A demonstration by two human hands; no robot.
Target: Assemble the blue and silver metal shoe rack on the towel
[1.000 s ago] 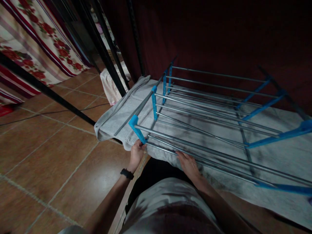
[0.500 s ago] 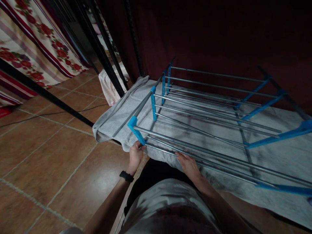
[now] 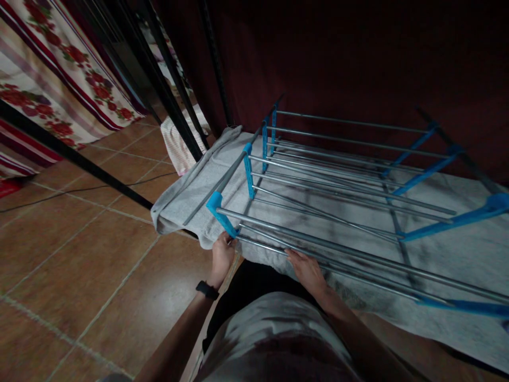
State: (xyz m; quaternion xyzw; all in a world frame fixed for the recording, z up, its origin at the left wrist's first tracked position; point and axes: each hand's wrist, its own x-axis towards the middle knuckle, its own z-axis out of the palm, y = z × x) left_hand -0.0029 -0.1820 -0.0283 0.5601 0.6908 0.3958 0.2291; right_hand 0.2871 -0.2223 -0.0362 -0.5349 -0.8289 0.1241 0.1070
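Observation:
A rack of metal tubes (image 3: pixel 318 233) and blue plastic connectors (image 3: pixel 215 200), much like a shoe rack, stands on a grey blanket (image 3: pixel 186 199). At its near left corner, my left hand (image 3: pixel 223 257) is closed around the lower end of a blue connector where a tube meets it; the fingertips are partly hidden. My right hand (image 3: pixel 305 269) grips the lowest near tube, a short way to the right, with the fingers over the metal. Several loose-looking tubes lie slanted inside the frame.
Black metal posts (image 3: pixel 170 79) rise at the left, and a black bar (image 3: pixel 79 159) slants across the tiled floor (image 3: pixel 119 254). A thin cable (image 3: pixel 79 190) crosses the tiles. Behind the rack hangs a dark red cloth (image 3: pixel 338 63). A floral curtain (image 3: pixel 67 69) hangs at far left.
The rack's left end has tipped very slightly to the left, its upper connectors shifting a little. Both hands keep their places on it.

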